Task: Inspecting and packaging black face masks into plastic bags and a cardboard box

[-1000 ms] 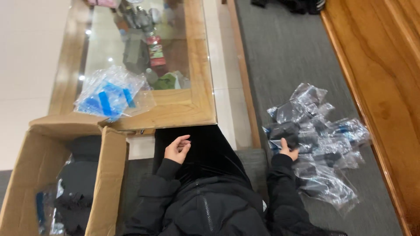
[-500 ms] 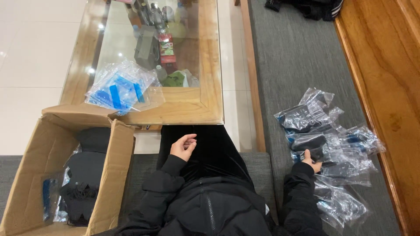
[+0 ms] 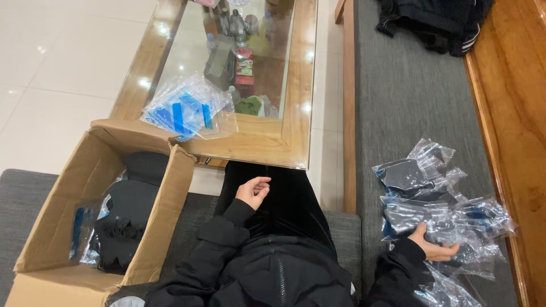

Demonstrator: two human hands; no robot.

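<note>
On the grey seat cushion [image 3: 409, 96] to the person's right lies a heap of clear plastic bags [image 3: 441, 213], each with a dark item inside, between the person's hip and the wooden frame [image 3: 512, 113]. Right hand [image 3: 433, 245] rests at the near edge of the heap, palm up, fingers spread and loosely curved under one bag; contact seen, but whether it actually grips the bag cannot be told. Left hand [image 3: 253, 191] lies on the lap, fingers loosely curled, holding nothing. Both sleeves black. Left of the knees: open cardboard box [image 3: 68, 222] with dark fabric items and some bagged pieces inside. Ahead: glass-topped wooden table [image 3: 267, 139]; on its near left part, a pile of clear bags with blue contents [image 3: 185, 108]; bottles and small articles farther back. Dark garment [image 3: 435, 23] at the far end of the cushion.
</note>
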